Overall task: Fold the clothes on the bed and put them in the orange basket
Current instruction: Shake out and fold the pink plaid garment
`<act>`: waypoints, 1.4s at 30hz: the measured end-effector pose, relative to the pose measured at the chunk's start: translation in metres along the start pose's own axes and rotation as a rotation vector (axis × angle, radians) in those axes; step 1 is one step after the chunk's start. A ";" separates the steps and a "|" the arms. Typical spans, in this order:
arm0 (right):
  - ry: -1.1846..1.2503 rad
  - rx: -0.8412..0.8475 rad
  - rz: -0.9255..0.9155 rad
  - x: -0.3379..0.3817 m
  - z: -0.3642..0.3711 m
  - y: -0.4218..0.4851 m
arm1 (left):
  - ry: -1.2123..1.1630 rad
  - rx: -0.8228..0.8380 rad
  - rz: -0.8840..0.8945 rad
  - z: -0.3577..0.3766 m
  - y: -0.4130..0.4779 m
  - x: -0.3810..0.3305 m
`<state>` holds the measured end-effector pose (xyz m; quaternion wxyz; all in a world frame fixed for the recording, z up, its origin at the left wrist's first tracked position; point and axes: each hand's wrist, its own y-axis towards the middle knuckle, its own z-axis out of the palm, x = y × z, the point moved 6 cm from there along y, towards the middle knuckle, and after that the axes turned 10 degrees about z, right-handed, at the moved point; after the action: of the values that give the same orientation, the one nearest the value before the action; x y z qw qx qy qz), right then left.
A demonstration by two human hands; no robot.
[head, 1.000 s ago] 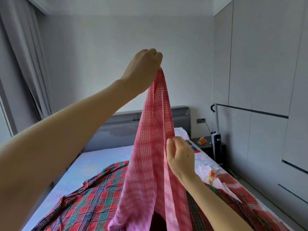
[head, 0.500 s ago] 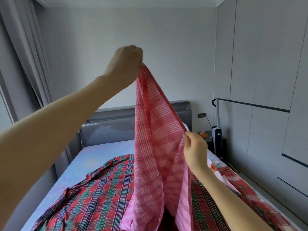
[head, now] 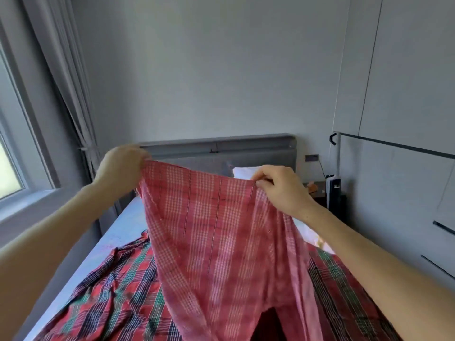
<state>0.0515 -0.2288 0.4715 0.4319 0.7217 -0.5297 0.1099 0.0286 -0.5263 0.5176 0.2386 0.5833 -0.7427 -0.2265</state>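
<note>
The left hand (head: 120, 168) grips one top corner of a pink checked cloth (head: 216, 242), with its fingers curled round the edge. The right hand (head: 278, 188) pinches the other top corner between thumb and fingers. The top edge of the cloth runs from hand to hand and dips a little in the middle. The cloth is up in the air over the bed (head: 123, 230), and the rest of it hangs down in folds toward the person. Under it, a red and green plaid cloth (head: 110, 291) lies spread out and crumpled on the pale blue sheet. A white pillow (head: 243, 172) sits by the grey headboard (head: 221, 148) at the far end. A grey curtain (head: 66, 82) hangs beside the window (head: 9, 168) on the left. On the right, a tall stick cleaner (head: 334, 188) stands by the grey wardrobe (head: 406, 94).
</note>
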 end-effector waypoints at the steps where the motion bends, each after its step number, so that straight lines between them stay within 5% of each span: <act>1: -0.005 0.039 -0.002 -0.003 0.015 -0.007 | 0.106 0.096 -0.032 0.019 -0.010 -0.001; 3: -0.011 0.127 0.008 -0.009 0.041 -0.022 | 0.126 0.180 -0.017 0.044 -0.027 -0.024; 8: 0.020 0.241 -0.014 -0.008 0.068 -0.040 | -0.850 0.402 0.126 0.079 -0.063 -0.155; 15: 0.208 0.262 0.211 -0.058 0.061 -0.052 | -0.732 0.370 0.200 0.114 -0.059 -0.199; 22: 0.359 0.106 0.362 -0.102 0.045 -0.068 | -0.515 0.503 0.385 0.121 -0.036 -0.233; 34: 0.020 -0.498 0.373 -0.137 0.046 -0.135 | -0.710 -0.064 0.309 0.041 0.046 -0.256; 42: -0.245 -0.437 0.415 -0.165 0.066 -0.142 | -0.649 -0.343 0.234 -0.024 0.086 -0.215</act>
<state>0.0854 -0.1577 0.2581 0.4782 0.4963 -0.7245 -0.0083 0.0230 -0.2992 0.5698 0.1096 0.3442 -0.7924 -0.4915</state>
